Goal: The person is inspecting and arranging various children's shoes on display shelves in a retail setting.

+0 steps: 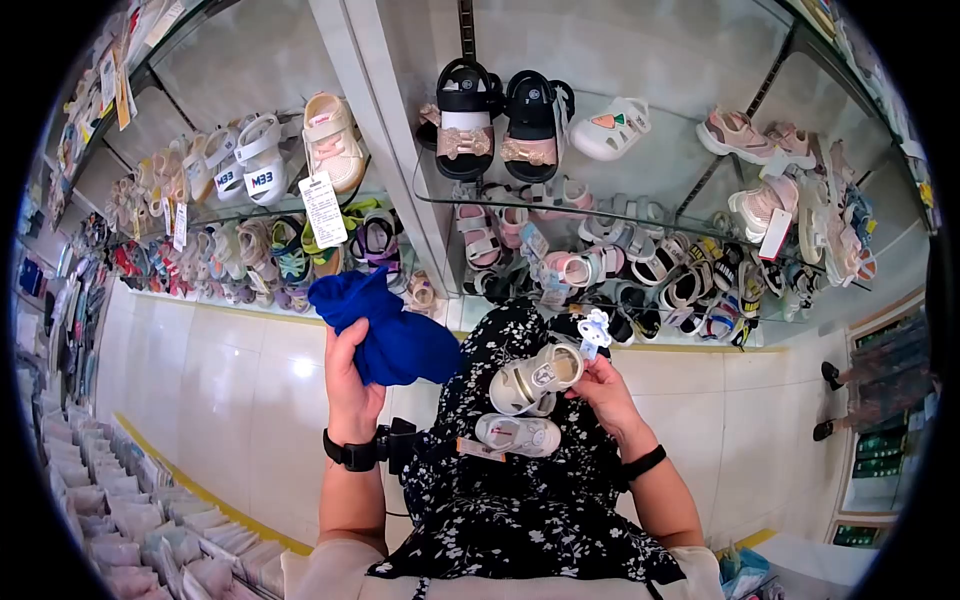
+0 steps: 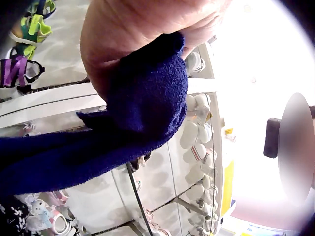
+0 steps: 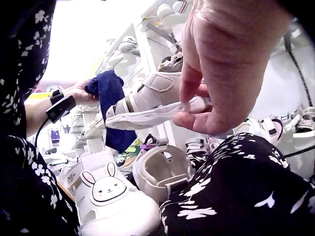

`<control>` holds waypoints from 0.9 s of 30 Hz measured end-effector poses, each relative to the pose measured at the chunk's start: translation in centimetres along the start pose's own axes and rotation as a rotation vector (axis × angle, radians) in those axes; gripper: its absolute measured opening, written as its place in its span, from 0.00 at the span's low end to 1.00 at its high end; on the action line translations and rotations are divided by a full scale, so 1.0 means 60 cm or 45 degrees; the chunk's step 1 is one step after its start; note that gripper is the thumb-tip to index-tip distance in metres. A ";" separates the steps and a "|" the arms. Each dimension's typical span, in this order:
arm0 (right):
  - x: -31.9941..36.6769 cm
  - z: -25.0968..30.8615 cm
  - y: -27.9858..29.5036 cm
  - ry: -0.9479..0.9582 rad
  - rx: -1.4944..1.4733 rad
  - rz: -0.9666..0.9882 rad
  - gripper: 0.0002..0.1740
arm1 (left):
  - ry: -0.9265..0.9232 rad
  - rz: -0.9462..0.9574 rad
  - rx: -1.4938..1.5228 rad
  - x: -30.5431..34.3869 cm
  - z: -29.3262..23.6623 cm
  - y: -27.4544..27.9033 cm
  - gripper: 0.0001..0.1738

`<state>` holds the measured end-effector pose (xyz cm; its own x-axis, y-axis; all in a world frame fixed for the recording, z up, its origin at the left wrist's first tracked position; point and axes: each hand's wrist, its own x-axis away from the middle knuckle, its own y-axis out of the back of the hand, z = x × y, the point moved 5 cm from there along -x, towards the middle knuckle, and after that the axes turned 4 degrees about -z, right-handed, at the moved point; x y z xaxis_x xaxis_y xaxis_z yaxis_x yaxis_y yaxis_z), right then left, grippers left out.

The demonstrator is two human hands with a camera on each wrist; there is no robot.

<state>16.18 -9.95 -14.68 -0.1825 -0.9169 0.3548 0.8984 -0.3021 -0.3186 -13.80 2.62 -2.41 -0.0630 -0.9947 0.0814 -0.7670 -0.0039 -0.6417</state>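
My left hand (image 1: 352,390) grips a bunched dark blue terry cloth (image 1: 405,342), part of which hangs loose in the left wrist view. With thumb and fingers, my right hand (image 1: 612,402) pinches a small beige child's shoe (image 1: 525,382) at its heel end. The shoe has a strap and a pale sole, seen from the side in the right wrist view. Beneath it, on the lap in a black floral garment, lie a white shoe with a bunny face (image 3: 118,206) and a second beige shoe (image 3: 160,172). A flower-shaped tag (image 1: 595,330) shows beside the held shoe.
Ahead, a glass shelf carries black sandals (image 1: 466,120) and a white clog (image 1: 612,130), with rows of children's shoes below. White clogs (image 1: 262,160) stand on the left shelf. Packaged goods (image 1: 130,510) line the lower left. Another person's legs (image 1: 870,385) are at the right.
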 end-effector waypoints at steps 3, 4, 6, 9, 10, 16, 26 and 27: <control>-0.005 0.001 0.014 0.022 -0.046 -0.008 0.07 | -0.016 -0.016 0.000 -0.005 0.005 0.003 0.25; -0.007 0.005 0.015 0.027 -0.058 -0.044 0.06 | -0.023 -0.016 -0.008 -0.006 0.005 0.004 0.25; -0.010 0.018 0.013 0.059 -0.098 -0.096 0.06 | -0.034 -0.016 -0.026 -0.010 0.007 0.005 0.25; -0.023 0.045 0.004 0.104 -0.073 -0.084 0.09 | -0.046 0.005 -0.080 -0.016 0.013 0.002 0.26; -0.029 0.050 -0.001 0.104 -0.076 -0.085 0.09 | -0.029 0.005 -0.078 -0.018 0.017 0.006 0.26; -0.075 0.022 -0.050 0.041 0.112 0.223 0.10 | 0.032 -0.040 -0.057 -0.021 0.035 0.012 0.24; -0.079 0.026 -0.063 0.232 0.950 0.140 0.14 | 0.458 -0.018 -0.324 -0.033 0.167 0.068 0.26; -0.073 0.035 -0.051 0.277 1.116 0.072 0.13 | 0.505 0.002 -0.311 -0.032 0.178 0.068 0.27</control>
<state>15.08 -4.46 -13.43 -0.1201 -0.9804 0.1564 0.8743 -0.0297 0.4845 -9.99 3.41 -13.35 -0.2672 -0.8784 0.3962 -0.8915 0.0693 -0.4477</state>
